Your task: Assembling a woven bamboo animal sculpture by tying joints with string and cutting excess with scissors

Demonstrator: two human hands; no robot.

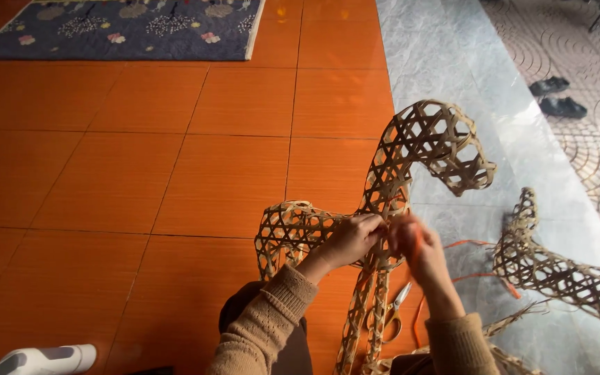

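A woven bamboo lattice figure (pixel 425 142), shaped like an animal with a curved neck and head, stands on the orange tiled floor. My left hand (pixel 352 239) grips the lattice where neck meets body. Close beside it, my right hand (pixel 418 253) pinches an orange strip (pixel 477 278) against the same spot. The strip trails off to the right over the floor. Both of my arms wear tan knit sleeves.
Scissors (pixel 395 309) lie on the floor under my hands. A second woven bamboo piece (pixel 557 267) lies at the right on the grey marble strip (pixel 446 62). A white tool (pixel 43 360) sits bottom left, a floral rug (pixel 126 28) at the top, dark shoes (pixel 557 97) top right.
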